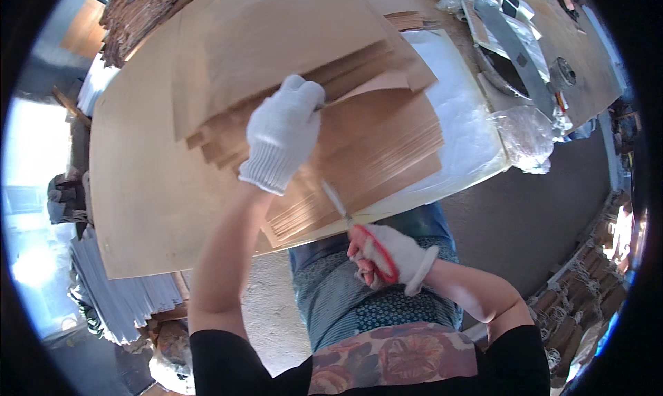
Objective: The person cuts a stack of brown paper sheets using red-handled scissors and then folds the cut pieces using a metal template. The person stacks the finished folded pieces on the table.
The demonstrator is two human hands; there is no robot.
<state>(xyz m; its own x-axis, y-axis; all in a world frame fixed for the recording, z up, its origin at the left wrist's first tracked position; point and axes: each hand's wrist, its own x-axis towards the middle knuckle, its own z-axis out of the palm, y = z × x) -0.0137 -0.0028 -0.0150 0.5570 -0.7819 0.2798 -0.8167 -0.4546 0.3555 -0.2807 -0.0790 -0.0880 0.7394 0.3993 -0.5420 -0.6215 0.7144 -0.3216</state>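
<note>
Far left, I log grey sheets [131, 296] stacked below the tabletop [138, 203]. Next, the gloved left hand [284, 132] — fingers clamped on an edge of the brown paper sheets [387, 144], which lie fanned in overlapping layers near the tabletop's front edge. Then a slim pale tool [335, 197], tip over the sheets; I see the right hand's [390, 254] fingers curled round its near end. Further right — white padding [469, 113] under the paper, then a clear plastic bag [528, 137].

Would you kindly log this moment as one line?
Left hand: touching brown paper sheets | Right hand: gripping slim tool, kind unclear | Sheets: layered, on table
</note>
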